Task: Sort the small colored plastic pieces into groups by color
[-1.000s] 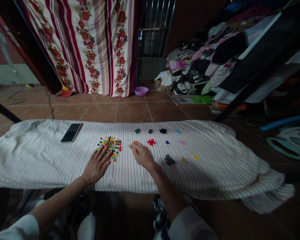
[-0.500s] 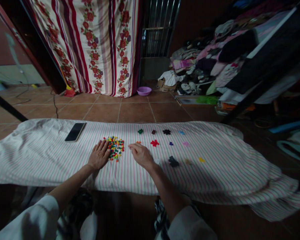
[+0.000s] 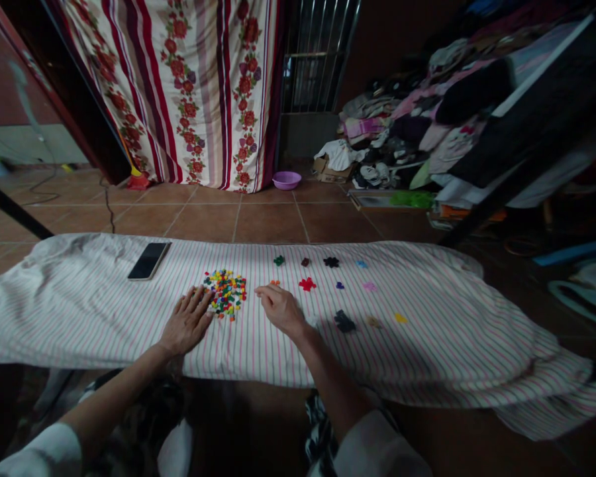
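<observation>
most is not sorted: one big mixed pile of little coloured plastic bits point(image 3: 224, 291) sits mid-frame on the striped cloth point(image 3: 79, 311), with about eleven tiny one-colour heaps point(image 3: 306, 285) to its right. the left hand point(image 3: 186, 324) lies flat and empty, fingers spread, touching the pile's left edge. the right hand point(image 3: 281, 308) is loosely curled just right of the pile, and i cannot tell if it holds a bit.

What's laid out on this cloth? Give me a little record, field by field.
Surface: striped cloth
Left hand: flat, open, fingertips at the edge of the mixed pile of coloured pieces
Right hand: fingers curled, beside a small orange piece
Sorted: small single-colour groups to the right, among them a red group and a black group
Also: phone left of the pile
</observation>
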Demonstrator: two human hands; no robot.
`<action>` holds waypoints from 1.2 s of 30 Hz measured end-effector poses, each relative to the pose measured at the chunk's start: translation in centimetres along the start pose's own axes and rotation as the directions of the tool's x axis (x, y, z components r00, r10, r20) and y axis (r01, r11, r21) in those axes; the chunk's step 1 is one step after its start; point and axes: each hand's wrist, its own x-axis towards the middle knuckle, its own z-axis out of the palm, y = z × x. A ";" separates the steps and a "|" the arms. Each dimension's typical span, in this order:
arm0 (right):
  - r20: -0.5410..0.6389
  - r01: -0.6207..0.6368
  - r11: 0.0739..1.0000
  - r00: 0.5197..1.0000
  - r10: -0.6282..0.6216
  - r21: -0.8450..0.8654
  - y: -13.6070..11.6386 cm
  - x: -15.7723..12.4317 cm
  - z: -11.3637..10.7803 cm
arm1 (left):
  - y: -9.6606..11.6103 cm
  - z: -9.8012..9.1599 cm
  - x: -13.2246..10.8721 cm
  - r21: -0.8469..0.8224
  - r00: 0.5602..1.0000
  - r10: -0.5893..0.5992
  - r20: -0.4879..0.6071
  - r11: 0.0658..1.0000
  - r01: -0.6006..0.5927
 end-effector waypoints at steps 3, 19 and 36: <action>0.015 -0.017 1.000 1.000 0.017 -0.006 0.0 -0.1 0.0 | -1.0 0.6 1.2 0.003 1.000 -0.011 -0.026 1.000 0.011; 0.013 -0.016 1.000 1.000 0.016 0.020 0.4 0.0 -0.2 | -1.6 2.2 8.1 -0.106 0.980 0.145 0.135 0.986 -0.132; 0.081 -0.013 1.000 0.997 0.014 -0.009 -0.2 0.3 0.6 | 1.2 -1.1 6.1 -0.051 0.942 0.300 0.152 0.954 -0.296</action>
